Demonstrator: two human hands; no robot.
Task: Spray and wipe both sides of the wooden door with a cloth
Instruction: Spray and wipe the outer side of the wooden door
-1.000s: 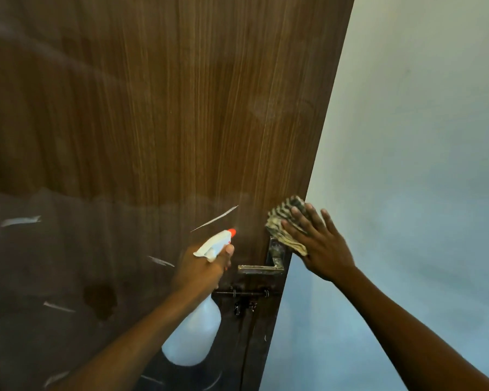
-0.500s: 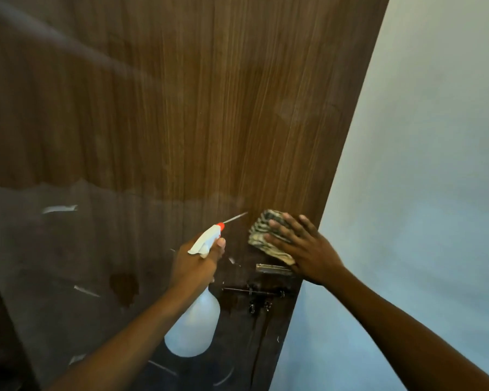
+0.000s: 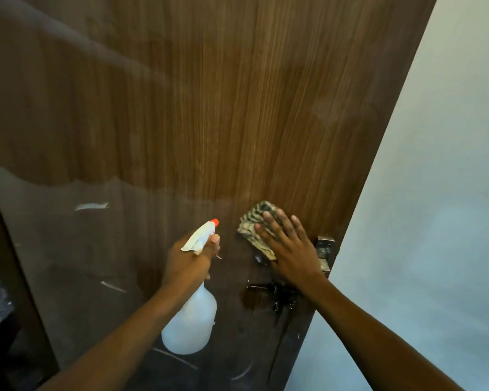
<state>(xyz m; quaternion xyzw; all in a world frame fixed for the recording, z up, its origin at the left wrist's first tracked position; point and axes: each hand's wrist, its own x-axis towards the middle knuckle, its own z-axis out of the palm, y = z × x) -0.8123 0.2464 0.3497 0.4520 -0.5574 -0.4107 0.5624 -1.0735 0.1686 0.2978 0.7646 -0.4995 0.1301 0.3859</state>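
Observation:
The brown wooden door fills most of the view, its lower half dull and streaked. My left hand grips the neck of a white spray bottle with an orange nozzle tip, aimed at the door. My right hand lies flat with spread fingers on a folded striped cloth, pressing it against the door just left of the metal lock plate. The lever handle is hidden under my right hand.
A dark sliding bolt sits below my right wrist on the door. A pale wall runs along the door's right edge. The dark door frame stands at the left.
My right hand slid the cloth leftward from the door's edge onto the panel. The spray bottle stayed in my left hand, and the view shifted so the door edge lies farther right.

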